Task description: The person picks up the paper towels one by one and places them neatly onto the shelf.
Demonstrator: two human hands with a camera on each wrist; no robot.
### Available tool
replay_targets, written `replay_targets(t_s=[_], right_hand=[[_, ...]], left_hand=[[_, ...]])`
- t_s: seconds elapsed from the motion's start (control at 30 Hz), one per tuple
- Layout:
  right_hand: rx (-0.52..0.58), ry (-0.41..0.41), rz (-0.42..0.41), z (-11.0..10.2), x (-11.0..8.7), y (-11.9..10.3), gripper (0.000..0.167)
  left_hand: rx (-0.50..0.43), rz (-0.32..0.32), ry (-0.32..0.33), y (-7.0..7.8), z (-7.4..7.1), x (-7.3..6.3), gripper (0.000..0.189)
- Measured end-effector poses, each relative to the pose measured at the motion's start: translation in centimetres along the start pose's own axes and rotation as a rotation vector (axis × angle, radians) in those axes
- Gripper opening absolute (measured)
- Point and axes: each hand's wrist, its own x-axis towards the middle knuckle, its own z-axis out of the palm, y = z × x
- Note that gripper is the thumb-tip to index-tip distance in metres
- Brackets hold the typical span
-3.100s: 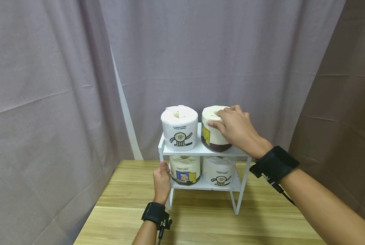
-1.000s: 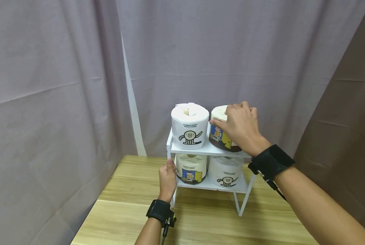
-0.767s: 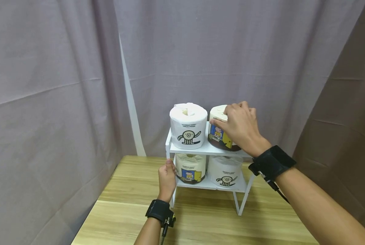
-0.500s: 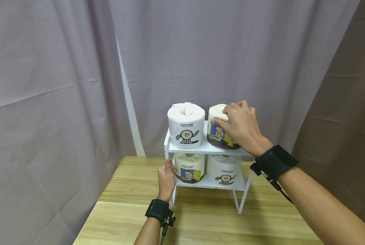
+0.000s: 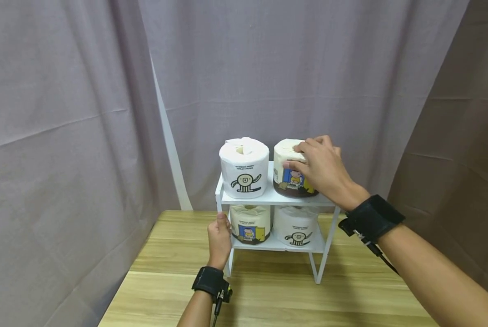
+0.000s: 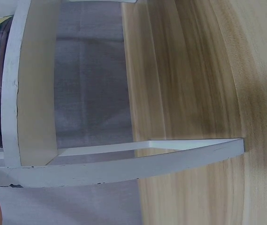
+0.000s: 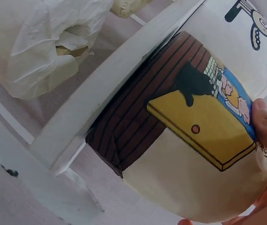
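Observation:
A two-tier white rack (image 5: 278, 201) carries wrapped toilet rolls on both levels. My right hand (image 5: 326, 168) grips the cream toilet roll (image 5: 295, 184) at the top right, thumb on its front and fingers over its top. In the right wrist view, the thumb (image 7: 266, 123) lies beside the printed picture, and the roll's brown base is right at the board's edge. To its left stands a white toilet roll (image 5: 244, 170) with a cartoon figure. My left hand (image 5: 219, 238) holds the rack's left upright, thumb up; the left wrist view shows that side frame (image 6: 95, 172).
On the lower tier sit a cream toilet roll (image 5: 250, 225) and a white toilet roll (image 5: 295, 227). The rack stands on a wooden table (image 5: 166, 281). Grey curtains (image 5: 268, 68) hang close behind and at the left, with a brownish one (image 5: 452, 150) at the right.
The cream roll under my right hand has turned, bringing its blue-door picture round to the front from showing mainly the yellow door. My left hand keeps its hold; the head view has shifted slightly.

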Motion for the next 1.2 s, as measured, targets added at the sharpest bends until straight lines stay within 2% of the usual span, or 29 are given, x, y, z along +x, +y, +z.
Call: replay_targets(t_s=[0.6,0.87,1.2], right_hand=[[0.066,0.023,-0.118,-0.2,-0.2,1.7,0.044],[0.09,-0.021,-0.102,0.5,-0.9,1.8,0.047],[0.114,0.026,-0.12,0.5,-1.0,2.4,0.046]], left_hand=[[-0.022,0.009,-0.007,0.2,0.1,0.5,0.067],[-0.047,-0.031,-0.012,-0.2,-0.4,-0.3,0.069],[-0.053,-0.002,-0.024,-0.2,0.0,0.1,0.069]])
